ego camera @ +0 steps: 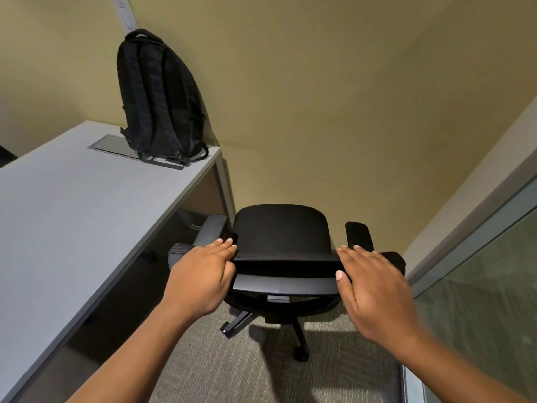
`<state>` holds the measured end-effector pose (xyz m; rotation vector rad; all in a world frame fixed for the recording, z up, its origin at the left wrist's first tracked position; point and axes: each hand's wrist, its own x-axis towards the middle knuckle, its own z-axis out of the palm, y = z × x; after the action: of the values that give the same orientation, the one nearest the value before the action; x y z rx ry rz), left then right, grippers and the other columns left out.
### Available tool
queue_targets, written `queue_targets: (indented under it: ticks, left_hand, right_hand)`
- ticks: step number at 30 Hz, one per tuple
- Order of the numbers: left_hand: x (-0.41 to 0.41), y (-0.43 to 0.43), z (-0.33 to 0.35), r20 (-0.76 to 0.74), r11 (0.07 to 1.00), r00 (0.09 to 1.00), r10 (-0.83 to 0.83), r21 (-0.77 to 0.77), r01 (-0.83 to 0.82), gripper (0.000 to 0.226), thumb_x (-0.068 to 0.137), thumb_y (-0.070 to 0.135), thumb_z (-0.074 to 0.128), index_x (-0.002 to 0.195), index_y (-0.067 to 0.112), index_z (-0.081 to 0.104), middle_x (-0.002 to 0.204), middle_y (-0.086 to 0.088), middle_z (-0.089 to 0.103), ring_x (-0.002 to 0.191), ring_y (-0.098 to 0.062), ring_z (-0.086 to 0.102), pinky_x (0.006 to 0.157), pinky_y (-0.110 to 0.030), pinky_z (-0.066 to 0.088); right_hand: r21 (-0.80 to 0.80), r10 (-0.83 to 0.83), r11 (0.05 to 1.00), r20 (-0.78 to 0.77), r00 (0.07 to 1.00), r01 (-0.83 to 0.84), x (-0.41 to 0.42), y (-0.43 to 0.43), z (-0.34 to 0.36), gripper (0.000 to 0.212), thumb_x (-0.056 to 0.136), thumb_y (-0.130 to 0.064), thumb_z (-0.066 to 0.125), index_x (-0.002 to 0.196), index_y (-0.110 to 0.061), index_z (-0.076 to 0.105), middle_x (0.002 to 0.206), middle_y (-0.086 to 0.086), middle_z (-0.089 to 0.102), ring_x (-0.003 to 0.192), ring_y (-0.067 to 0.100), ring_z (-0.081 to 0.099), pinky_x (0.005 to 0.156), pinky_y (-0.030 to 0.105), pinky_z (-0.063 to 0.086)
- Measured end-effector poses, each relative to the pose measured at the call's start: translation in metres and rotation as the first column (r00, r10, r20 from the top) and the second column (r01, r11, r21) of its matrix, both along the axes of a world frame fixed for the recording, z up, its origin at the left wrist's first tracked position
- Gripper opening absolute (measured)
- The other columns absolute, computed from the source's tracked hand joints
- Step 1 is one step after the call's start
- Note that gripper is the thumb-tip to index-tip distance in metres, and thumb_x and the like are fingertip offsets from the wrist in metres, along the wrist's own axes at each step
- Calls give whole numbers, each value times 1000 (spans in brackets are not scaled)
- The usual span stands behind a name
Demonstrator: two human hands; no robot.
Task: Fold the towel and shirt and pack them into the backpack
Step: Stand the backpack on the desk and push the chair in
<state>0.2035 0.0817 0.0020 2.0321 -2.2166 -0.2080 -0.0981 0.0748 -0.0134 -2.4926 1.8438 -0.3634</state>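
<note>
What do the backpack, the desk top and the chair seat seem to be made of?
Backpack: black woven fabric, probably nylon; matte, with stitched panels and straps. Desk top: likely pale grey laminate; smooth, matte. Chair seat: black upholstery cloth, it seems; matte, no shine.

An olive-tan wall (319,82) fills the back, with a white paper notice (125,13) stuck high on the left. A pale grey desk (72,213) runs along the left, a metal cable hatch (112,144) set flush in its top. A black office chair (282,231) with 2 armrests stands on grey carpet (232,379) beside the desk. A glass partition (494,301) closes the right side.
</note>
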Motion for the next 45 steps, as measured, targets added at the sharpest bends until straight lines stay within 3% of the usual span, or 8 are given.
queue_targets:
  ticks: [14, 24, 30, 36, 45]
  left_hand:
    - [13, 23, 3, -17, 998, 998, 63, -24, -63, 57, 89, 34, 24, 132, 24, 59, 138, 7, 57, 128, -8, 50, 108, -25, 33]
    - [42, 72, 2, -30, 994, 995, 100, -51, -102, 56, 89, 35, 24, 129, 25, 62, 133, 9, 61, 122, -8, 53, 104, -25, 36]
    - [68, 111, 0, -43, 985, 987, 152, -80, -155, 66, 85, 39, 14, 126, 26, 65, 128, 10, 64, 118, -9, 57, 102, -27, 40]
    - [95, 153, 4, -48, 958, 964, 262, -108, -266, 52, 84, 32, 30, 106, 22, 75, 109, 8, 73, 100, -12, 67, 86, -27, 52]
    - [124, 210, -1, -52, 929, 936, 347, -118, -351, 53, 89, 34, 26, 113, 23, 71, 115, 9, 70, 105, -12, 64, 92, -30, 49]
  right_hand:
    - [-65, 5, 998, -4, 1000, -6, 21, 16, -5, 54, 96, -37, 29, 129, -11, 64, 129, 5, 65, 123, 20, 59, 107, 39, 40]
    - [-89, 30, 996, 0, 1000, -29, 48, 54, -1, 51, 95, -37, 32, 125, -16, 68, 125, -1, 68, 119, 15, 62, 106, 26, 32]
    - [-79, 91, 993, 5, 996, -90, 74, 76, -2, 50, 95, -35, 32, 126, -17, 67, 126, -2, 68, 120, 15, 61, 105, 27, 31]
    - [-82, 149, 986, 9, 989, -148, 107, 97, -4, 51, 94, -35, 31, 127, -18, 66, 127, -3, 67, 121, 15, 61, 106, 28, 33]
    - [-129, 283, 951, 5, 959, -280, 143, 114, -8, 49, 91, -32, 35, 121, -15, 70, 119, 0, 71, 112, 18, 66, 100, 29, 34]
